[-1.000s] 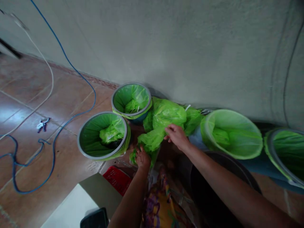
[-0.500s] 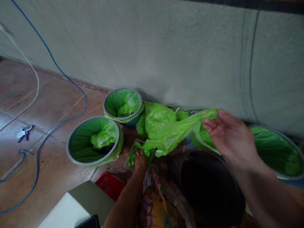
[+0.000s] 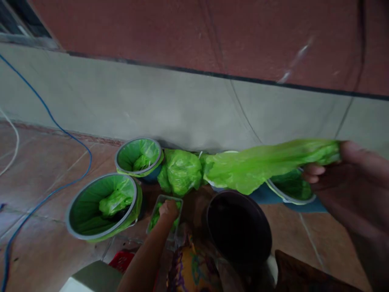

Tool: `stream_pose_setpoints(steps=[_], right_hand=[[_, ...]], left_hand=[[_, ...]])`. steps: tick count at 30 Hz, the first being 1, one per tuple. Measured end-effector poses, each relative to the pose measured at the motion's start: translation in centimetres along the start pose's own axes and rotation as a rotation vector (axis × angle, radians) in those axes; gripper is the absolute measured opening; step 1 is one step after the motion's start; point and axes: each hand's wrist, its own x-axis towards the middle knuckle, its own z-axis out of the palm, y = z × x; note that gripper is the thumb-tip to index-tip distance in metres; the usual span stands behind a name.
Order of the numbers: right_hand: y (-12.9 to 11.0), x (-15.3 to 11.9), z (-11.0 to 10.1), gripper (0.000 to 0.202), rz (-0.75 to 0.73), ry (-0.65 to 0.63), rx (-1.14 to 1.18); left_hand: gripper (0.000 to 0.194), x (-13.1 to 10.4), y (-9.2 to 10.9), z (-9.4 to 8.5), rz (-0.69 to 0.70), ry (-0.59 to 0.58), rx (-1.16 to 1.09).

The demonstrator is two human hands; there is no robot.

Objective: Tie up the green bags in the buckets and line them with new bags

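My right hand (image 3: 349, 168) holds one end of a light-green plastic bag (image 3: 267, 162), pinched between thumb and fingers. The bag stretches out to the left, above the bins by the wall. Down in a clear rectangular tub (image 3: 180, 215) is my left hand (image 3: 169, 209), its fingers curled into crumpled green material (image 3: 155, 215). What those fingers grip is hidden. A dark round bucket (image 3: 209, 219) stands between my hands, close to my knees. Behind the tub sits a bulging green plastic bag (image 3: 182, 168).
Two bins with green liners stand at left, a front bin (image 3: 71, 221) and a back bin (image 3: 117, 156). Another lined bin (image 3: 304, 200) is at right. A blue cable (image 3: 45, 198) crosses the tiled floor. A pale box (image 3: 94, 278) and red object (image 3: 121, 259) lie near my left arm.
My right hand has moved right, pulling the plastic bag away from the tub and stretching it out. My left hand stays at the tub, fingers now more curled. The view has tilted up.
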Motion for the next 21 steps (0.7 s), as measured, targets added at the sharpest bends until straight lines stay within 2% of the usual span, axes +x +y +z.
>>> stream_pose_setpoints(steps=[1, 3, 5, 6, 8, 10, 13, 16, 19, 21], right_hand=[[-0.8, -0.8, -0.2, 0.018, 0.029, 0.005, 0.05], [-2.3, -2.2, -0.6, 0.017, 0.047, 0.025, 0.136], [-3.9, -3.6, -1.0, 0.014, 0.015, 0.039, 0.233], [-4.7, -4.4, -1.2, 0.014, -0.015, 0.034, 0.279], [-6.2, -5.9, -1.7, 0.014, -0.079, -0.008, 0.336], [-7.6, -7.6, -2.2, 0.016, -0.132, -0.064, 0.351], [-9.8, -9.8, -3.7, 0.019, -0.193, -0.088, 0.365], [-12.2, -11.3, -6.5, 0.015, -0.278, -0.018, 0.402], [-13.9, -11.7, -10.8, 0.014, -0.353, 0.129, 0.383], [-14.1, -11.7, -13.9, 0.015, -0.392, 0.252, 0.333]], left_hand=[[0.062, -0.9, 2.2, -1.7, 0.079, 0.011, -0.004], [0.08, -4.2, 7.1, -4.7, 0.463, 0.057, -0.173], [0.09, -8.9, 11.7, -6.8, 0.806, 0.044, -0.355], [0.093, -11.5, 13.7, -7.4, 0.909, 0.04, -0.412], [0.1, -16.3, 16.7, -7.4, 1.025, 0.033, -0.477], [0.104, -19.7, 18.6, -6.5, 1.028, 0.09, -0.499], [0.091, -21.7, 19.7, -4.8, 0.92, 0.218, -0.494], [0.067, -22.0, 19.0, -4.7, 0.83, 0.284, -0.459], [0.055, -22.8, 16.8, -6.9, 0.797, 0.371, -0.432], [0.049, -23.6, 14.9, -9.2, 0.76, 0.491, -0.416]])
